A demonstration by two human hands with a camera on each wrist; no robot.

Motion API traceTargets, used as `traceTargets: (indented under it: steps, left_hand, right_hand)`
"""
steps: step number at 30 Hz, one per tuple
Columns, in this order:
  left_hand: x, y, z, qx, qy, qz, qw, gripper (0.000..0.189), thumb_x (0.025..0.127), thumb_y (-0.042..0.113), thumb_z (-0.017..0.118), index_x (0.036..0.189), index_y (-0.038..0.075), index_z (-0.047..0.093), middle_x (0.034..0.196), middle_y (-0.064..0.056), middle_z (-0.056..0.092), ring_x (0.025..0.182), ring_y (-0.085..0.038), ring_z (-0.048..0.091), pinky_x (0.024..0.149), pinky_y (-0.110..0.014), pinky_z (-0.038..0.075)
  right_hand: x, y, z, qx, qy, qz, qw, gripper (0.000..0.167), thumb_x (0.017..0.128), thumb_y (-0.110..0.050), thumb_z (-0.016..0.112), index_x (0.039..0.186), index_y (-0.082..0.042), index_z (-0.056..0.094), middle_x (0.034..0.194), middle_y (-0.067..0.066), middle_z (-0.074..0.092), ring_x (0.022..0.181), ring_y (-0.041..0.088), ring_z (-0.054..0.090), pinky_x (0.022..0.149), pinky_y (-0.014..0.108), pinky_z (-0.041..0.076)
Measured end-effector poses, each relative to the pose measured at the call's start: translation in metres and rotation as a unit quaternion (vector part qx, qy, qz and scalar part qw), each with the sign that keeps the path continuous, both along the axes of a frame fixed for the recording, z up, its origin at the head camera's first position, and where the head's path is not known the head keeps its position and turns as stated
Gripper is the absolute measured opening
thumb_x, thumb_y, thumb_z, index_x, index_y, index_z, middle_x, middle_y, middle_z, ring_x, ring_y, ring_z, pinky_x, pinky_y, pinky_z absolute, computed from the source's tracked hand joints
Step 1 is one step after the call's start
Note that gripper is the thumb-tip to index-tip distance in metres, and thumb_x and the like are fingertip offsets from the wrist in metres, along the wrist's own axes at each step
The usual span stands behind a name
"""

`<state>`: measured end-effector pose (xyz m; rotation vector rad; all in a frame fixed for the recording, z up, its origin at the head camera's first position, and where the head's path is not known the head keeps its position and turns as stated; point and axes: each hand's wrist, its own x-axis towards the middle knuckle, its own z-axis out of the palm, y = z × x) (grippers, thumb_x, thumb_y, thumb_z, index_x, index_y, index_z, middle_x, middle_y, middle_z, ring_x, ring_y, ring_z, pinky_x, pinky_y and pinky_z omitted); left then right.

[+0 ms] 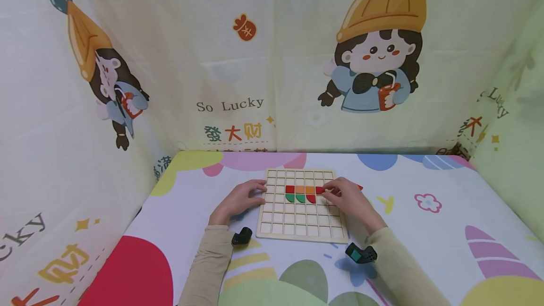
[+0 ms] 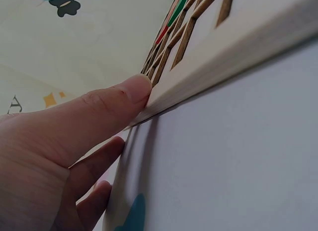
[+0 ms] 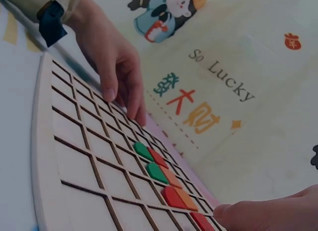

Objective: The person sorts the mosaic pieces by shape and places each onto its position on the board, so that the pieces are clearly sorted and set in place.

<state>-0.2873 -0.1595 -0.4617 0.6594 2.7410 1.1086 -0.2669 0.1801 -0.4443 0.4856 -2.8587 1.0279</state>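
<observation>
A wooden grid board (image 1: 302,239) lies on the table. A row across it holds a red square tile (image 1: 290,189), two orange tiles (image 1: 299,189) and another red tile (image 1: 319,190). Below them sit two green quarter-round tiles (image 1: 290,198) and a red rounded tile (image 1: 311,199). My left hand (image 1: 239,198) touches the board's left edge with thumb and fingertips, its fingers loosely extended. The fingertips of my right hand (image 1: 346,197) are at the rightmost red tile; in the right wrist view the thumb (image 3: 268,213) reaches it, but whether it is pinched is hidden.
Beyond my right hand a small red piece (image 1: 360,187) shows partly, mostly covered by the hand. The table wears a patterned cloth (image 1: 425,249). Cloth walls (image 1: 297,60) with printed figures stand behind and at both sides. Each wrist carries a black camera (image 1: 360,253).
</observation>
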Motion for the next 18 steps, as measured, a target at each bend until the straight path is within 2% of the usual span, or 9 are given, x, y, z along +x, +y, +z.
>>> traceTargets:
  steps: [4, 8, 13, 18]
  left_hand:
    - [0.001, 0.000, 0.000, 0.004, 0.004, -0.002, 1.0000, 0.030, 0.087, 0.018, 0.075, 0.115, 0.010, 0.068, 0.143, -0.002, 0.053, 0.137, -0.024, 0.041, 0.114, -0.041, 0.033]
    - [0.002, 0.000, 0.000, 0.007, 0.003, -0.003, 1.0000, 0.030, 0.087, 0.018, 0.075, 0.115, 0.010, 0.068, 0.142, -0.002, 0.053, 0.137, -0.024, 0.041, 0.114, -0.042, 0.033]
    - [0.002, 0.000, 0.001, 0.006, 0.003, -0.002, 1.0000, 0.031, 0.087, 0.018, 0.075, 0.116, 0.009, 0.068, 0.143, -0.003, 0.053, 0.137, -0.024, 0.042, 0.114, -0.041, 0.033]
    - [0.002, 0.000, 0.001, 0.004, -0.003, 0.002, 1.0000, 0.032, 0.087, 0.018, 0.075, 0.117, 0.010, 0.068, 0.143, -0.002, 0.053, 0.138, -0.022, 0.041, 0.115, -0.040, 0.032]
  right_hand:
    - [-0.003, 0.025, 0.000, 0.012, 0.028, -0.015, 0.9994, 0.028, 0.090, -0.017, 0.070, 0.112, 0.001, 0.069, 0.106, 0.014, 0.064, 0.088, 0.024, 0.061, 0.079, 0.042, 0.055]
    - [-0.005, 0.051, 0.000, 0.023, 0.037, -0.044, 0.9981, 0.031, 0.090, -0.015, 0.071, 0.114, 0.003, 0.067, 0.104, 0.017, 0.064, 0.088, 0.028, 0.061, 0.079, 0.045, 0.053]
    - [-0.003, 0.073, 0.000, 0.027, -0.001, -0.074, 0.9969, 0.038, 0.089, -0.016, 0.070, 0.119, 0.007, 0.064, 0.110, 0.023, 0.061, 0.096, 0.035, 0.061, 0.086, 0.052, 0.052]
    - [-0.003, 0.080, -0.003, 0.033, -0.026, -0.087, 0.9953, 0.043, 0.088, -0.017, 0.072, 0.121, 0.008, 0.061, 0.113, 0.026, 0.060, 0.100, 0.037, 0.057, 0.089, 0.054, 0.051]
